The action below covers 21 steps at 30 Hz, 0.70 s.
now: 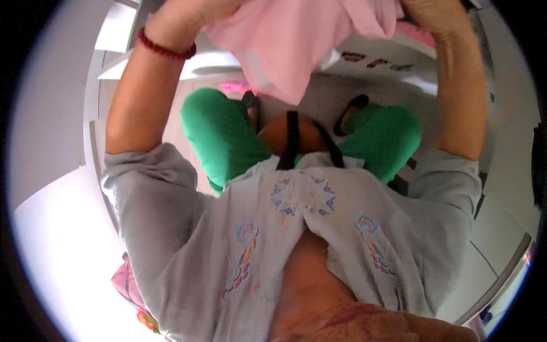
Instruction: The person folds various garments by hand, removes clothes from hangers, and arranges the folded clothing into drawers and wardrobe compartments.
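Note:
A soft pink cloth [285, 51] hangs in the air in front of me, one corner pointing down. Its upper part runs out of the top of the view, so I cannot tell which kind of item it is. At the cloth's upper left, my left hand [219, 8] is closed on it, below a red bracelet at the wrist. My right hand [436, 16] grips its right side, where a fold droops. The fingertips of both hands are cut off or hidden.
A pale panel with dark marks [376, 60] stands behind the cloth. On the tiled floor lies a bright pink item [236, 87], near my feet. Between my green-trousered knees shows a round brown surface [293, 135] with black straps. A maroon bag-like item [127, 282] is at lower left.

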### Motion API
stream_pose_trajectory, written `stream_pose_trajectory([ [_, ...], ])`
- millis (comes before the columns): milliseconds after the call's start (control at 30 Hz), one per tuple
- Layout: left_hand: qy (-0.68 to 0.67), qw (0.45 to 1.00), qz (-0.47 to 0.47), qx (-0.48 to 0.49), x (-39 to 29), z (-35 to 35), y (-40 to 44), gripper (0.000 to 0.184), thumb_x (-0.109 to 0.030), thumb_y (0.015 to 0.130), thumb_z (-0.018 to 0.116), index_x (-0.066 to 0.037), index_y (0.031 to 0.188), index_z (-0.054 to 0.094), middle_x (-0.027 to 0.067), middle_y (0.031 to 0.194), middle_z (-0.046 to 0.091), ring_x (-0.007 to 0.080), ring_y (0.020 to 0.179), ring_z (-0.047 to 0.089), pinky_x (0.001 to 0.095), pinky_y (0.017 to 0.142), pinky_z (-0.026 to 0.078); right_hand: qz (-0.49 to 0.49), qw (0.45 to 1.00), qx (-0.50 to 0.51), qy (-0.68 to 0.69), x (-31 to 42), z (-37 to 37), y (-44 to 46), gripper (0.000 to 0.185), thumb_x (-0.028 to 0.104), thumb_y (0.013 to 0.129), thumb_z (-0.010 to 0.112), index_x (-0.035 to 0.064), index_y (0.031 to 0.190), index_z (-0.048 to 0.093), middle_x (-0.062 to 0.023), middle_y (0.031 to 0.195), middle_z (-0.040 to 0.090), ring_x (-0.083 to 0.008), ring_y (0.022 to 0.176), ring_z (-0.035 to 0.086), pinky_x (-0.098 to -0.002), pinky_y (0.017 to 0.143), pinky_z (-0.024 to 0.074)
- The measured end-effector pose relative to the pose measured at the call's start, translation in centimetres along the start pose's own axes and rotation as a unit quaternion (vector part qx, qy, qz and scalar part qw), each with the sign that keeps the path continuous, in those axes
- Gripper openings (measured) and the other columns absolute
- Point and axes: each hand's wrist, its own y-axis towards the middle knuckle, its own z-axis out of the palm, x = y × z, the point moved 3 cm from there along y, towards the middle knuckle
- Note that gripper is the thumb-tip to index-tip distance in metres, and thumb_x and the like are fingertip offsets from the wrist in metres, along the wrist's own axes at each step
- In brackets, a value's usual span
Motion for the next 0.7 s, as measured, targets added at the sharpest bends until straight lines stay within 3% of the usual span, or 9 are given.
stream_pose_trajectory([
  [67, -0.013, 0.999, 0.018, 0.023, -0.3, 0.1, 0.4, 0.029, -0.008, 0.084, 0.061, -0.002, 0.112, 0.058, 0.0026, 0.103, 0.061, 0.0104, 0.093, 0.055, 0.0232, 0.084, 0.044, 0.019, 1.000, 0.001, 0.023, 0.3, 0.0, 0.3, 0.033, 0.006, 0.077, 0.063, -0.0025, 0.108, 0.058, -0.0069, 0.101, 0.062, -0.0128, 0.090, 0.057, -0.0257, 0.081, 0.0448],
  [200, 0.106, 0.991, 0.023, 0.077, -1.7, -0.6, 0.7, 0.033, -0.008, 0.078, 0.068, 0.001, 0.108, 0.058, -0.0004, 0.101, 0.061, 0.0093, 0.090, 0.053, 0.0236, 0.080, 0.044, 0.021, 0.997, -0.018, 0.073, 0.9, -2.0, -0.9, 0.029, 0.004, 0.077, 0.060, -0.0025, 0.106, 0.059, -0.0057, 0.095, 0.063, -0.0117, 0.084, 0.058, -0.0242, 0.076, 0.0465],
  [267, 0.296, 0.947, -0.044, 0.117, -1.2, -0.6, 1.5, 0.033, -0.008, 0.077, 0.068, 0.001, 0.107, 0.057, -0.0016, 0.098, 0.061, 0.0084, 0.087, 0.052, 0.0236, 0.078, 0.043, 0.001, 0.998, -0.040, 0.052, 1.5, -3.4, -1.8, 0.028, 0.003, 0.077, 0.060, -0.0022, 0.105, 0.060, -0.0051, 0.092, 0.063, -0.0121, 0.081, 0.059, -0.0242, 0.074, 0.0472],
  [333, 0.291, 0.950, -0.045, 0.105, -0.7, -1.0, 2.3, 0.031, -0.007, 0.075, 0.067, 0.001, 0.104, 0.058, -0.0014, 0.092, 0.062, 0.0080, 0.081, 0.054, 0.0235, 0.073, 0.045, 0.027, 0.982, -0.178, 0.059, 2.3, -5.1, -2.4, 0.028, 0.003, 0.077, 0.059, -0.0015, 0.104, 0.059, -0.0053, 0.091, 0.063, -0.0128, 0.081, 0.060, -0.0247, 0.072, 0.0477],
  [433, -0.027, 0.999, 0.027, 0.020, 1.3, -1.9, 4.6, 0.025, -0.006, 0.075, 0.066, -0.003, 0.099, 0.060, -0.0005, 0.086, 0.061, 0.0073, 0.071, 0.055, 0.0216, 0.065, 0.046, 0.000, 0.974, -0.204, 0.098, 1.6, -8.4, -2.5, 0.029, 0.003, 0.077, 0.061, -0.0013, 0.106, 0.058, -0.0070, 0.093, 0.063, -0.0144, 0.081, 0.060, -0.0269, 0.074, 0.0488],
  [533, -0.205, 0.977, -0.062, 0.012, 0.6, -0.7, 6.2, 0.024, -0.008, 0.080, 0.060, -0.002, 0.103, 0.056, 0.0037, 0.088, 0.062, 0.0142, 0.076, 0.062, 0.0280, 0.064, 0.052, -0.036, 0.969, -0.192, 0.149, -1.0, -11.6, -3.2, 0.031, 0.005, 0.077, 0.063, -0.0007, 0.107, 0.058, -0.0084, 0.097, 0.063, -0.0165, 0.084, 0.061, -0.0301, 0.078, 0.0495],
  [633, -0.280, 0.957, -0.074, 0.004, 2.2, 1.8, 9.4, 0.031, -0.009, 0.082, 0.060, -0.001, 0.110, 0.050, 0.0069, 0.093, 0.062, 0.0162, 0.076, 0.063, 0.0305, 0.059, 0.054, 0.039, 0.965, -0.243, 0.096, -5.4, -15.5, -4.4, 0.029, 0.011, 0.077, 0.065, 0.0025, 0.105, 0.060, -0.0070, 0.096, 0.064, -0.0167, 0.082, 0.060, -0.0300, 0.076, 0.0492],
  [667, -0.255, 0.961, -0.103, 0.004, 2.9, 2.3, 10.4, 0.023, -0.011, 0.083, 0.058, 0.003, 0.101, 0.055, 0.0121, 0.086, 0.063, 0.0190, 0.072, 0.063, 0.0324, 0.060, 0.052, 0.039, 0.964, -0.247, 0.094, -6.5, -16.6, -4.9, 0.029, 0.011, 0.077, 0.065, 0.0025, 0.105, 0.060, -0.0070, 0.096, 0.064, -0.0167, 0.082, 0.060, -0.0300, 0.076, 0.0492],
  [700, -0.252, 0.963, -0.089, 0.024, 3.9, 3.2, 11.8, 0.027, -0.014, 0.084, 0.057, 0.003, 0.106, 0.055, 0.0120, 0.094, 0.063, 0.0210, 0.082, 0.062, 0.0343, 0.072, 0.052, 0.086, 0.963, -0.242, 0.087, -7.8, -17.3, -5.3, 0.031, 0.014, 0.078, 0.065, 0.0004, 0.105, 0.058, -0.0072, 0.096, 0.063, -0.0159, 0.083, 0.061, -0.0297, 0.076, 0.0499],
])
